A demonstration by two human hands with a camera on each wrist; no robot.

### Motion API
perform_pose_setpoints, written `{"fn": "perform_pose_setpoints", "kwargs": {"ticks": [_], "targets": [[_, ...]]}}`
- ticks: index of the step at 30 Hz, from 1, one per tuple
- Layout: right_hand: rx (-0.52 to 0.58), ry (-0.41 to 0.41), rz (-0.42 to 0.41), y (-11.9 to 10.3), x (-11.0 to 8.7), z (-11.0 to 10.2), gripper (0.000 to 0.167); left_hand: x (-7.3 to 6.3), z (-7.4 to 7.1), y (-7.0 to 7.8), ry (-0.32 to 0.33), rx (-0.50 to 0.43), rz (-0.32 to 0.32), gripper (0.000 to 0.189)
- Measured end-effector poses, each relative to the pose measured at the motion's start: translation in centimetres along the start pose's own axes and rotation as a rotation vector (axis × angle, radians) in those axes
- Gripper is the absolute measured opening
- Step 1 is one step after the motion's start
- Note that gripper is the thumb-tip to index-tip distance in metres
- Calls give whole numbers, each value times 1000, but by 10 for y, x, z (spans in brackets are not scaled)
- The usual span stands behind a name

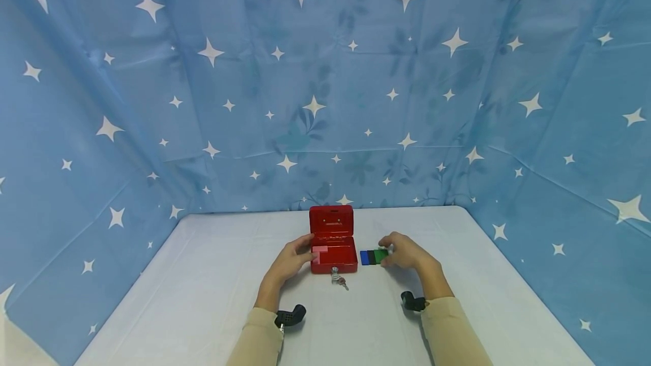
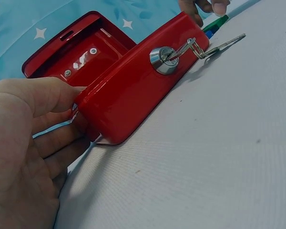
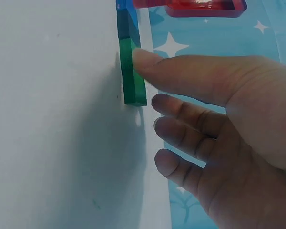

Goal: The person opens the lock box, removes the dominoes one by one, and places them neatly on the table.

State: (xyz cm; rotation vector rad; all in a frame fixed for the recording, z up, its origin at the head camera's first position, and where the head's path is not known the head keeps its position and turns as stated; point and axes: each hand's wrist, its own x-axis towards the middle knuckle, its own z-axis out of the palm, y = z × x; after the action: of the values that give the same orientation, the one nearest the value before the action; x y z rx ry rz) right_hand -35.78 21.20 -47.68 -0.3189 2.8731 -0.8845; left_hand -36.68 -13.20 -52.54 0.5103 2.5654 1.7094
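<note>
A small red cash box (image 1: pixel 334 254) stands on the table with its lid (image 1: pixel 331 221) raised. My left hand (image 1: pixel 292 258) holds its left wall, thumb over the rim and fingers outside, as the left wrist view shows. Inside, at the left, lie pink pieces (image 1: pixel 320 249). A key with a ring (image 2: pixel 200 50) hangs from the lock (image 2: pixel 164 60) on the front. Right of the box lies a row of flat blocks: blue (image 1: pixel 364 257), dark (image 1: pixel 372 257) and green (image 1: pixel 380 256). My right hand (image 1: pixel 405 252) is over the green end, thumb tip right at the green block, other fingers spread beyond it.
A white cloth-covered table (image 1: pixel 213 292) extends around the box and blocks. Blue star-patterned curtains (image 1: pixel 325 83) hang behind it and along both sides. Each wrist wears a black camera mount (image 1: pixel 291 316).
</note>
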Motion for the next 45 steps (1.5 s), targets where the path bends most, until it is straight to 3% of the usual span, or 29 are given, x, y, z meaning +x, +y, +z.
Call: {"fn": "perform_pose_setpoints", "kwargs": {"ticks": [16, 36, 45], "targets": [[46, 62, -133, -17, 4, 4, 42, 0, 1, 0, -5, -6, -6, 60], [45, 136, -191, -35, 9, 13, 39, -1, 1, 1, 1, 15, -4, 57], [56, 160, -262, -42, 11, 18, 34, -1, 0, 1, -1, 3, -5, 57]]}}
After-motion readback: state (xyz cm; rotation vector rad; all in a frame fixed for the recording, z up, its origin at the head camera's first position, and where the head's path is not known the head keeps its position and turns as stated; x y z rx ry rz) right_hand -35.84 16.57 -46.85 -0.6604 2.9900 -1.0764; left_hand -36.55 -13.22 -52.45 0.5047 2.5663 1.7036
